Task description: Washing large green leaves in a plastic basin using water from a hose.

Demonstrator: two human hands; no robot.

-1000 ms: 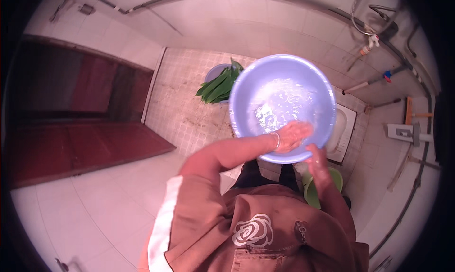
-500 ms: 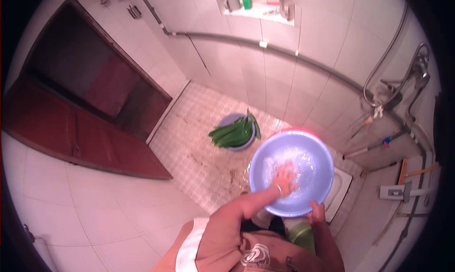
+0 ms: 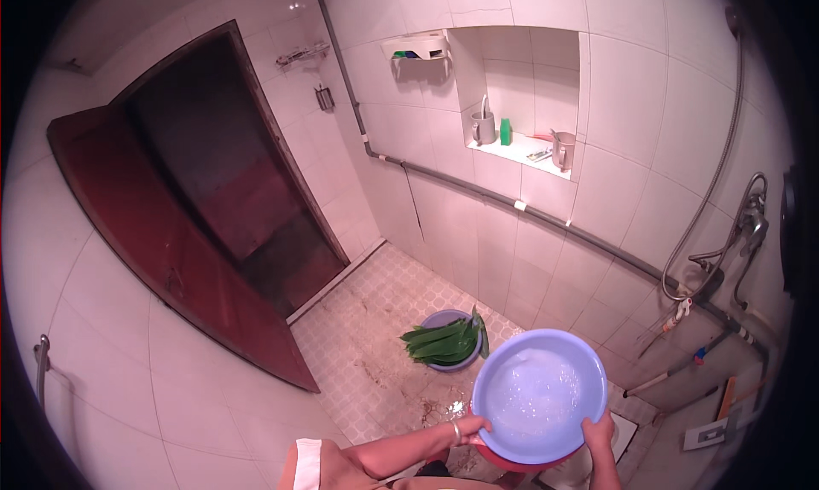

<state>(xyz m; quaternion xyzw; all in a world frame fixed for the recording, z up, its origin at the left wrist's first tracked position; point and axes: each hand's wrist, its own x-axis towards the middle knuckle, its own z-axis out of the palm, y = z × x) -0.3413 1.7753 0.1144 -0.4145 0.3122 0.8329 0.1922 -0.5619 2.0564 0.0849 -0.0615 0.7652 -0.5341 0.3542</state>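
A light purple plastic basin [image 3: 540,396] with wet, shiny insides is held up in front of me, tilted a little. My left hand [image 3: 470,429], with a bangle at the wrist, is closed on its near left rim. On the near right rim my right hand [image 3: 599,431] grips, thumb over the edge. Below it shows part of a red basin [image 3: 522,465]; the rest of that one is hidden. Farther off on the floor stands a smaller purple basin [image 3: 455,366] full of long green leaves [image 3: 444,342].
A dark red door [image 3: 171,243] stands ajar at the left. A grey pipe [image 3: 478,191] runs along the tiled wall under a niche with mugs [image 3: 563,149]. The shower hose and tap [image 3: 751,226] are at the right. Wet tiled floor [image 3: 367,362] surrounds the leaves.
My left hand has come out of the purple basin's inside and now grips its rim. The right hand stays on the rim. The view has tilted up, showing more wall.
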